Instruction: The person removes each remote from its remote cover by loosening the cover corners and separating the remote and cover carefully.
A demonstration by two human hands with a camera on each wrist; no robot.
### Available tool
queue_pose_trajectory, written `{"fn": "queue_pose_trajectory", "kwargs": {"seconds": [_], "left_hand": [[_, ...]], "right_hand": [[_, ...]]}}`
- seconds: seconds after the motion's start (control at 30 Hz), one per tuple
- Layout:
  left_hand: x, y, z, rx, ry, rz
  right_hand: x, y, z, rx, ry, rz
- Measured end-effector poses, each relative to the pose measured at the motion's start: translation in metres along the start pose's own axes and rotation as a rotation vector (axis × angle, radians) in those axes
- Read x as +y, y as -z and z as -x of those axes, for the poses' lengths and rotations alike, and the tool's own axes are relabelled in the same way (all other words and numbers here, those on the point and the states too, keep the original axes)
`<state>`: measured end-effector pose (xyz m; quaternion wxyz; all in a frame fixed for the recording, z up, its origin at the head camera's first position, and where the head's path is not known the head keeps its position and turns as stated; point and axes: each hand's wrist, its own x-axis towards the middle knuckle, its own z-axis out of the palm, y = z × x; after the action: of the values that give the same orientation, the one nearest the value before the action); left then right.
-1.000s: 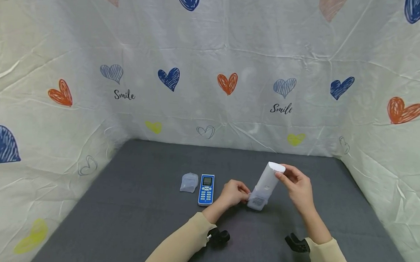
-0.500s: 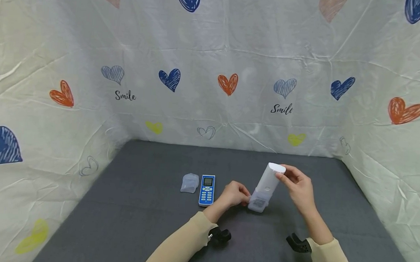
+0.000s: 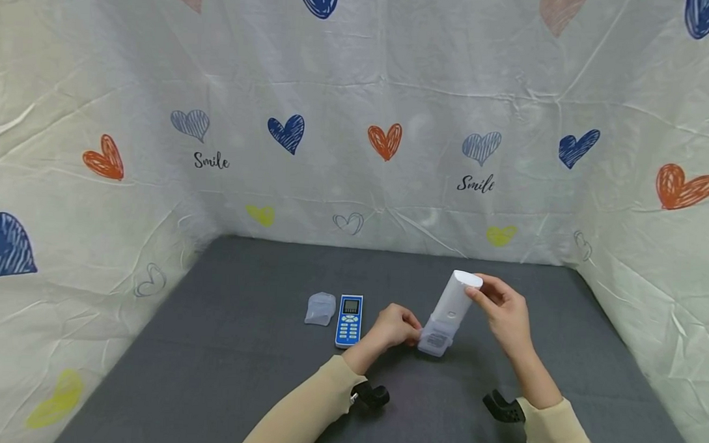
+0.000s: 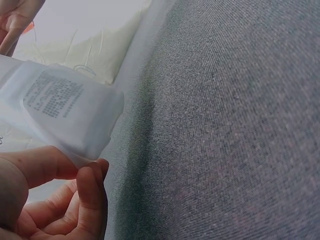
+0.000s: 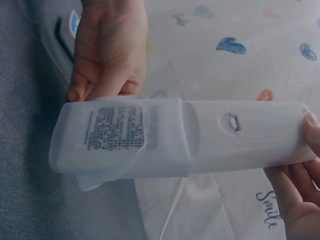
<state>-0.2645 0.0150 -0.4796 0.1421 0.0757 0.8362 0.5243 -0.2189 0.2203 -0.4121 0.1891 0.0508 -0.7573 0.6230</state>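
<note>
A white remote control [image 3: 453, 302] is held tilted above the table, its back with the battery cover [image 5: 272, 122] showing in the right wrist view. A translucent soft cover [image 5: 167, 135] wraps its lower end, and printed text shows through. My right hand [image 3: 504, 311] grips the bare upper end between thumb and fingers. With thumb and forefinger, my left hand [image 3: 394, 327] pinches an edge of the cover at the lower corner; the left wrist view shows this cover [image 4: 100, 120] close up.
On the grey table [image 3: 238, 374], left of my left hand, lies a blue remote control [image 3: 348, 321] with its keys up. A crumpled translucent cover piece [image 3: 320, 309] lies beside it. A white curtain with hearts [image 3: 389, 66] encloses the back and sides.
Since half a second ago, my right hand and the white remote have risen very slightly. My left hand keeps its pinch on the cover, nearly still.
</note>
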Motion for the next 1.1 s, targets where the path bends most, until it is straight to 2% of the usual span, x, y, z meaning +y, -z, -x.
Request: {"fn": "queue_pose_trajectory", "kwargs": {"seconds": [1.1], "left_hand": [[-0.0034, 0.0009, 0.0045, 0.004, -0.004, -0.011]], "right_hand": [[-0.0079, 0.0013, -0.0036, -0.026, 0.022, 0.006]]}}
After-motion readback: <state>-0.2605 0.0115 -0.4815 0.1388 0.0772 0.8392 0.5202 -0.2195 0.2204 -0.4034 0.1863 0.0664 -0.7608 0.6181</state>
